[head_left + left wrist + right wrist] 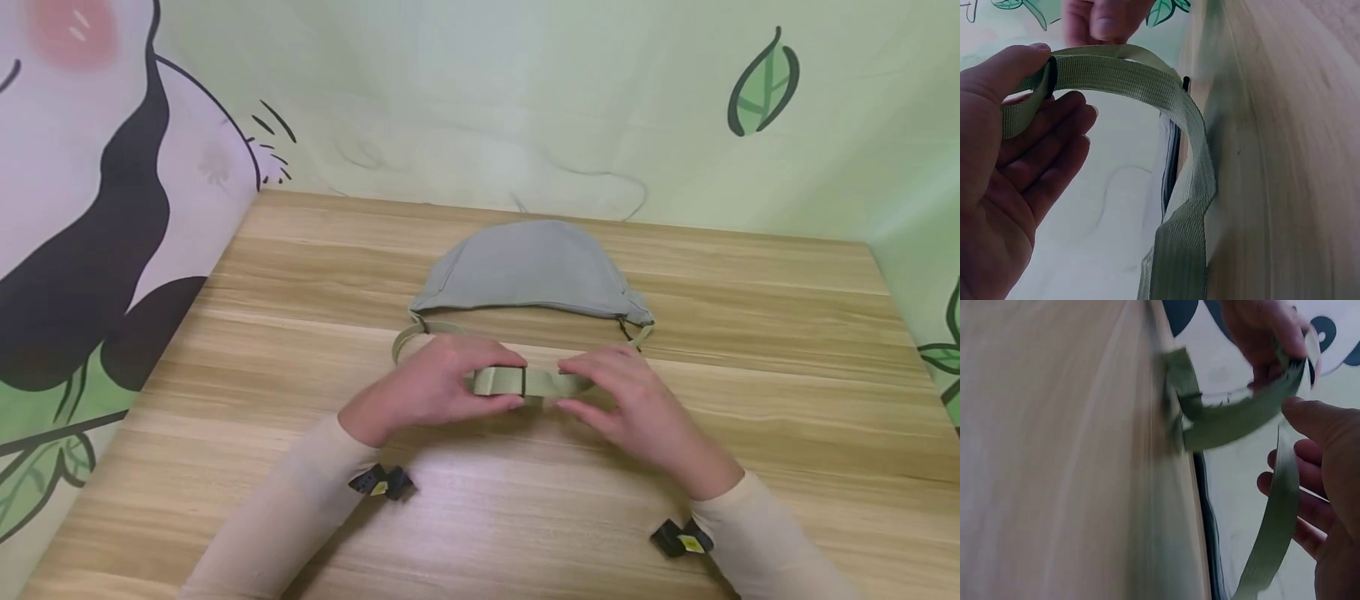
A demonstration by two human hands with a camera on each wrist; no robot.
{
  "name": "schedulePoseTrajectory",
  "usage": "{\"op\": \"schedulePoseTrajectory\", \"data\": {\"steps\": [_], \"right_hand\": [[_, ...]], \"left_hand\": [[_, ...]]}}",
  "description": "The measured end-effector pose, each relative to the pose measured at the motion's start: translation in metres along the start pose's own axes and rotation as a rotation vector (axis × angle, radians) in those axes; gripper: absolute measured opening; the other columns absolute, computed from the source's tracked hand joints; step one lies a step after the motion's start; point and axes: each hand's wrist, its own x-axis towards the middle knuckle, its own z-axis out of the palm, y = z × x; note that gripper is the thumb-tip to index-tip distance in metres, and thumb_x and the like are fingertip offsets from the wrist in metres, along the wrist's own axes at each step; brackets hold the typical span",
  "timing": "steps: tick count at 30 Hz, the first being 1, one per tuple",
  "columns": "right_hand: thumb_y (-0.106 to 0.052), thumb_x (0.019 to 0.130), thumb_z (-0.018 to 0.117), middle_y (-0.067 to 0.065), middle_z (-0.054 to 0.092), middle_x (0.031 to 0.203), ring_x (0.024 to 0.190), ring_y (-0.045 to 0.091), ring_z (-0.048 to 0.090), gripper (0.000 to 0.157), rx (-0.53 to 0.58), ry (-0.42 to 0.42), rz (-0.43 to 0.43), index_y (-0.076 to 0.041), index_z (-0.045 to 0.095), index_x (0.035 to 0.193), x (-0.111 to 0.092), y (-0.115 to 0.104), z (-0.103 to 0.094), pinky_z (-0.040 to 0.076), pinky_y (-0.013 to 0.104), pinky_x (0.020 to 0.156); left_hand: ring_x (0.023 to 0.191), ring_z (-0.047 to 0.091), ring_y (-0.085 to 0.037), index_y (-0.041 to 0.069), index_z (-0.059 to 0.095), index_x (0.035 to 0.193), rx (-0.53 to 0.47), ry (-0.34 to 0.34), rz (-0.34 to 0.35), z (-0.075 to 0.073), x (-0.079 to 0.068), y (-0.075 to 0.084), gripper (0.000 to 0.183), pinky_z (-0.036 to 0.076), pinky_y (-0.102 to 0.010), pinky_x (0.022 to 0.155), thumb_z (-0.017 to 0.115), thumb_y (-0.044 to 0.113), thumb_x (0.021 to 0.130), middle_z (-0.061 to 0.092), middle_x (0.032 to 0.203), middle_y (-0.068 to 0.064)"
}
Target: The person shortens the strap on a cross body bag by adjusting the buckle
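A grey waist bag (525,267) lies on the table with its pale green webbing strap (540,383) drawn toward me. My left hand (431,379) pinches the strap at a dark slide buckle (523,382), thumb on one edge and index finger on the other. In the left wrist view, a folded end of webbing (1019,119) shows beside that thumb. Just to the right, my right hand (630,400) holds the strap between thumb and fingers. The right wrist view shows its thumb (1313,419) against the webbing and the other fingers loosely curled behind it.
The wood-grain table (247,400) runs back to a wall covering (465,100) printed with leaves and a cartoon animal. The bag's dark zipper edge (540,306) faces me. Black wrist cameras (382,482) sit below both forearms.
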Motion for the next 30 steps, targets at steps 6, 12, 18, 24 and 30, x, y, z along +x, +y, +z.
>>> {"op": "schedulePoseTrajectory", "data": {"steps": [6, 12, 18, 24, 30], "right_hand": [[-0.055, 0.108, 0.054, 0.010, 0.080, 0.111, 0.105, 0.032, 0.069, 0.059, -0.011, 0.000, 0.001, -0.002, 0.076, 0.118, -0.007, 0.012, -0.006, 0.046, 0.046, 0.103], [-0.051, 0.108, 0.057, 0.007, 0.076, 0.111, 0.106, 0.029, 0.065, 0.053, -0.004, 0.007, -0.020, -0.004, 0.076, 0.123, -0.008, 0.014, -0.006, 0.049, 0.035, 0.101], [-0.049, 0.106, 0.062, 0.008, 0.077, 0.112, 0.106, 0.027, 0.068, 0.050, 0.065, 0.016, 0.017, -0.003, 0.077, 0.120, -0.008, 0.012, -0.008, 0.049, 0.019, 0.105], [-0.046, 0.105, 0.065, 0.013, 0.080, 0.113, 0.099, 0.027, 0.074, 0.049, 0.145, 0.066, 0.003, 0.000, 0.076, 0.119, -0.006, 0.010, -0.007, 0.050, 0.012, 0.107], [-0.031, 0.098, 0.080, 0.014, 0.080, 0.113, 0.101, 0.022, 0.073, 0.039, 0.221, 0.024, 0.060, 0.001, 0.075, 0.121, -0.006, 0.008, -0.006, 0.053, 0.014, 0.105]], "left_hand": [[0.100, 0.080, -0.017, 0.006, 0.079, 0.117, -0.016, 0.017, -0.010, -0.004, -0.006, -0.003, 0.035, 0.065, -0.030, 0.092, 0.091, 0.019, 0.087, 0.083, 0.108, -0.005], [0.101, 0.079, -0.016, 0.006, 0.078, 0.118, -0.034, 0.034, -0.013, -0.005, -0.007, -0.005, 0.037, 0.065, -0.029, 0.091, 0.092, 0.018, 0.087, 0.082, 0.109, -0.004], [0.102, 0.079, -0.016, 0.006, 0.078, 0.118, -0.053, 0.037, -0.025, -0.005, -0.007, -0.005, 0.037, 0.065, -0.030, 0.091, 0.093, 0.018, 0.086, 0.082, 0.110, -0.003], [0.101, 0.078, -0.014, 0.008, 0.078, 0.120, -0.088, 0.026, -0.037, -0.004, -0.007, -0.006, 0.037, 0.064, -0.029, 0.090, 0.092, 0.017, 0.087, 0.082, 0.111, -0.002], [0.102, 0.077, -0.012, 0.010, 0.078, 0.123, -0.120, -0.003, -0.069, -0.003, -0.007, -0.007, 0.037, 0.063, -0.028, 0.091, 0.091, 0.020, 0.089, 0.082, 0.114, -0.001]]}}
